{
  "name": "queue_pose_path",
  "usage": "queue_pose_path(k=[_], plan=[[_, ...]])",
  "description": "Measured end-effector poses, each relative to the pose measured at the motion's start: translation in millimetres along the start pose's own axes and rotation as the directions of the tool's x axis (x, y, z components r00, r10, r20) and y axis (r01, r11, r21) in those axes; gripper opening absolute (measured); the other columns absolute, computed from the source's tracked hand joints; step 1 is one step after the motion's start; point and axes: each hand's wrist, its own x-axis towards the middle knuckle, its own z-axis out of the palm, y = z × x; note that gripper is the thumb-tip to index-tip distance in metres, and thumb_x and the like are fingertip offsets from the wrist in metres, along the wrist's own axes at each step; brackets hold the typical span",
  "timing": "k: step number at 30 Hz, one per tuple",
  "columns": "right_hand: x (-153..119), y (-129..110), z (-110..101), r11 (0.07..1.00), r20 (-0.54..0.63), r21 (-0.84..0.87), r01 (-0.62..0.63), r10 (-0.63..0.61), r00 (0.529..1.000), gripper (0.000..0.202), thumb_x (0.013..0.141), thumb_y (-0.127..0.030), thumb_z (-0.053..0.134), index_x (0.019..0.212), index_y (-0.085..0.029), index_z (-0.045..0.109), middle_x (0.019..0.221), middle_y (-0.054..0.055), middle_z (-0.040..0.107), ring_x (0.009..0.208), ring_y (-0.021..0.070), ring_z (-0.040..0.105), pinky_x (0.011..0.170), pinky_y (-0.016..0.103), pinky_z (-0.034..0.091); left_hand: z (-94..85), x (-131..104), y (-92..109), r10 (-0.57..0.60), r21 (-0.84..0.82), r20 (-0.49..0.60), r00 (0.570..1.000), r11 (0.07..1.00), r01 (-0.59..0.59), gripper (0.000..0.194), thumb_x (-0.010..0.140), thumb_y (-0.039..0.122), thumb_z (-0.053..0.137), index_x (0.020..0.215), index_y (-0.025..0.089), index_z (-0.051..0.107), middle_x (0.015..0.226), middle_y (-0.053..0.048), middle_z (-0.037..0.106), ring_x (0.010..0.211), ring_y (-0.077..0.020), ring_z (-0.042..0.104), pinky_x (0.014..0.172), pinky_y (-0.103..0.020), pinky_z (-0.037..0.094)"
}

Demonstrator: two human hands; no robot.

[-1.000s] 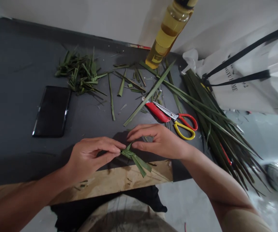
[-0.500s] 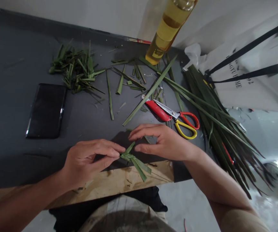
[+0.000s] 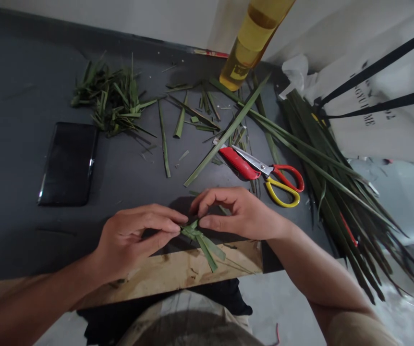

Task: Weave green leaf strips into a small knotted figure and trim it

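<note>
A small piece of folded, woven green leaf (image 3: 191, 232) hangs over the table's front edge, its two loose tails (image 3: 209, 250) pointing down and right. My left hand (image 3: 138, 238) pinches its left end between thumb and fingers. From the other side, my right hand (image 3: 237, 216) has its thumb against the short upper strip, with the fingers curled round it. Just behind my right hand lie scissors (image 3: 252, 159) with one red and one yellow handle, beside a red-handled cutter (image 3: 241, 164). A long leaf strip (image 3: 228, 132) crosses the cutter's tip.
At the back left is a heap of folded leaf pieces (image 3: 115, 103), near a black phone (image 3: 68, 164). A bottle of yellow liquid (image 3: 245, 53) stands at the back. Long leaves (image 3: 331, 187) overhang the right edge by a white bag (image 3: 369, 103). Leaf scraps (image 3: 180, 117) litter the middle.
My right hand's fingers have curled in and its thumb has met the leaf piece's upper strip. My left hand keeps its pinch. The view has shifted slightly.
</note>
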Motion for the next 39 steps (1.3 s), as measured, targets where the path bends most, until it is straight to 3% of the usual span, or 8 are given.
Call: queue_pose_path(k=[3, 5, 10, 17, 22, 28, 34, 39], plan=[[2.9, 11.3, 5.7, 0.956, 0.034, 0.277, -0.092, 0.087, 0.996, 0.034, 0.090, -0.043, 0.085, 0.110, -0.018, 0.074, 0.096, 0.003, 0.075, 0.087, 0.0123, 0.069, 0.079, 0.025, 0.058, -1.1, 0.6, -0.4, -0.011, 0.007, -0.003, 1.000, 1.000, 0.011, 0.025, 0.088, 0.004, 0.076, 0.092, 0.029, 0.083, 0.099, 0.001, 0.087, 0.073, -0.0132, 0.081, 0.068, -0.019, 0.064], [4.6, 15.9, 10.8, 0.926, 0.071, 0.353, -0.137, 0.119, 0.990, 0.039, 0.088, -0.044, 0.087, 0.113, -0.017, 0.075, 0.090, 0.001, 0.073, 0.080, 0.0102, 0.066, 0.073, 0.022, 0.056, -1.4, 0.7, -0.2, -0.016, 0.005, 0.001, 1.000, 1.000, 0.016, 0.025, 0.088, 0.005, 0.076, 0.092, 0.029, 0.083, 0.096, 0.001, 0.086, 0.073, -0.0134, 0.081, 0.067, -0.019, 0.063], [5.8, 17.2, 21.3, 0.940, 0.072, 0.316, -0.129, 0.112, 0.991, 0.032, 0.083, -0.038, 0.091, 0.100, -0.016, 0.076, 0.086, 0.000, 0.074, 0.075, 0.0086, 0.064, 0.071, 0.022, 0.054, 1.1, 1.9, 3.8, -0.107, 0.013, -0.001, 0.994, 0.994, 0.107, 0.024, 0.087, 0.007, 0.077, 0.088, 0.030, 0.083, 0.091, 0.000, 0.087, 0.076, -0.0160, 0.081, 0.071, -0.023, 0.064], [5.5, 19.9, 25.8, 0.949, -0.011, 0.299, -0.101, 0.109, 0.994, 0.032, 0.079, -0.038, 0.094, 0.095, -0.016, 0.076, 0.087, 0.001, 0.076, 0.074, 0.0093, 0.066, 0.070, 0.022, 0.056, 3.1, 3.8, 7.4, -0.156, 0.086, -0.036, 0.987, 0.984, 0.158, 0.014, 0.086, 0.016, 0.076, 0.078, 0.027, 0.081, 0.087, -0.004, 0.085, 0.072, -0.0180, 0.078, 0.074, -0.028, 0.064], [4.2, 23.8, 24.6, 0.949, -0.044, 0.311, -0.060, 0.077, 0.996, 0.032, 0.079, -0.037, 0.095, 0.096, -0.016, 0.077, 0.087, 0.000, 0.076, 0.076, 0.0099, 0.068, 0.075, 0.023, 0.059, 4.8, 2.4, 7.1, -0.199, -0.020, -0.067, 0.978, 0.980, 0.198, 0.013, 0.084, 0.013, 0.075, 0.079, 0.024, 0.080, 0.086, -0.004, 0.083, 0.071, -0.0174, 0.077, 0.068, -0.026, 0.063], [5.9, 32.2, 20.9, 0.908, -0.040, 0.414, -0.061, 0.085, 0.996, 0.037, 0.078, -0.031, 0.096, 0.108, -0.018, 0.078, 0.100, 0.003, 0.081, 0.090, 0.0122, 0.075, 0.089, 0.028, 0.063, 7.3, 3.7, 1.3, -0.365, -0.190, -0.123, 0.923, 0.921, 0.339, 0.006, 0.082, 0.015, 0.079, 0.079, 0.021, 0.078, 0.086, -0.004, 0.080, 0.071, -0.0151, 0.075, 0.067, -0.022, 0.064], [8.2, 35.3, 26.0, 0.919, -0.172, 0.392, -0.045, 0.121, 0.978, 0.030, 0.077, -0.034, 0.096, 0.097, -0.019, 0.080, 0.087, 0.001, 0.079, 0.076, 0.0101, 0.072, 0.074, 0.024, 0.062, 6.1, 6.3, -4.5, -0.531, -0.297, -0.111, 0.840, 0.824, 0.482, 0.012, 0.079, 0.024, 0.085, 0.081, 0.019, 0.075, 0.085, -0.003, 0.080, 0.066, -0.0143, 0.074, 0.067, -0.025, 0.067], [8.6, 34.8, 30.1, 0.954, -0.242, 0.300, -0.025, 0.101, 0.965, 0.034, 0.077, -0.045, 0.095, 0.093, -0.019, 0.079, 0.085, 0.001, 0.078, 0.073, 0.0115, 0.069, 0.069, 0.025, 0.060, 6.7, 5.3, -5.6, -0.552, -0.327, -0.094, 0.829, 0.803, 0.498, 0.019, 0.078, 0.026, 0.088, 0.085, 0.019, 0.072, 0.087, -0.004, 0.079, 0.073, -0.0165, 0.076, 0.072, -0.028, 0.067]])
